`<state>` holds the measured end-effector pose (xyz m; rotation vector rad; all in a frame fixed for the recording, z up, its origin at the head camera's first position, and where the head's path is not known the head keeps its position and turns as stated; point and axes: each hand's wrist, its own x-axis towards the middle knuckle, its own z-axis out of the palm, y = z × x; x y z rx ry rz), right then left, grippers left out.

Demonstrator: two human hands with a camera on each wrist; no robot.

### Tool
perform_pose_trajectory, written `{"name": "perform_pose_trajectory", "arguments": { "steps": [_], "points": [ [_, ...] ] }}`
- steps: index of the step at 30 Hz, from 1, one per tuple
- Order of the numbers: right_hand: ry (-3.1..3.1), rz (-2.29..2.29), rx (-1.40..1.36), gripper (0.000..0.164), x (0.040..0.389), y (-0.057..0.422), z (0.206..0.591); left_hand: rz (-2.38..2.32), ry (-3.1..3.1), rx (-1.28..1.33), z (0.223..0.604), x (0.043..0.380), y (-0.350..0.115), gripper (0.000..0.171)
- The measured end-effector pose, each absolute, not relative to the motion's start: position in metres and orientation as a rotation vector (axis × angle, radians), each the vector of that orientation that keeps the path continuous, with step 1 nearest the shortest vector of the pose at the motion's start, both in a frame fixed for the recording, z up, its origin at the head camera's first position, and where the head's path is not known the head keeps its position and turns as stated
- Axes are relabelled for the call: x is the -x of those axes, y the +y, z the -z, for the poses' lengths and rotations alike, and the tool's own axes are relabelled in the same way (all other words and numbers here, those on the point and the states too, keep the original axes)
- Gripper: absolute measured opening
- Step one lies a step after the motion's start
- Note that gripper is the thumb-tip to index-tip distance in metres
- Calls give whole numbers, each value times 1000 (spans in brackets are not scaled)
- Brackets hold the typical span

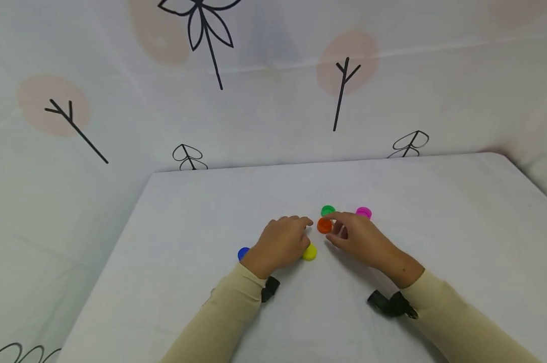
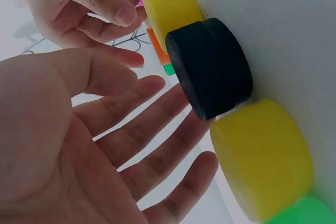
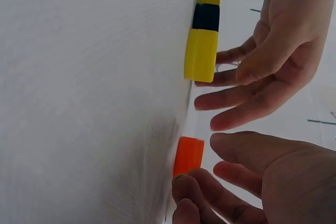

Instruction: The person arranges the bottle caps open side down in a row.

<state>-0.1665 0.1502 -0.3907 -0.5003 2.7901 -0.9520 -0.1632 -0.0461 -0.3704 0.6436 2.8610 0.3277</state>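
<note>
An orange bottle cap (image 1: 325, 226) lies on the white-covered table. My right hand (image 1: 362, 239) is beside it, index fingertip at the cap's far edge; in the right wrist view the thumb stands slightly apart from the cap. To the left, my left hand (image 1: 278, 242) is over a row of caps, palm facing them and fingers loosely spread, holding nothing. The left wrist view shows a yellow cap (image 2: 262, 156), a black cap (image 2: 210, 69) and another yellow cap (image 2: 170, 6) in that row. From above, the left hand hides most of the row.
A green cap (image 1: 328, 209) sits just behind the orange one, and a magenta cap (image 1: 364, 213) lies behind the right hand. At the row's left end is a blue cap (image 1: 243, 253). A patterned cloth (image 1: 273, 121) hangs behind the table's far edge.
</note>
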Motion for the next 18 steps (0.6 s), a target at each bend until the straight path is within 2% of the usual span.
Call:
{"name": "perform_pose_trajectory", "arguments": {
  "steps": [10,18],
  "points": [
    [2783,923,478,43,169,152,394,-284,2827,-601,369,170,-31,39],
    [2767,914,495,39,169,150,394,-267,2837,-623,372,169,-26,32]
  ]
}}
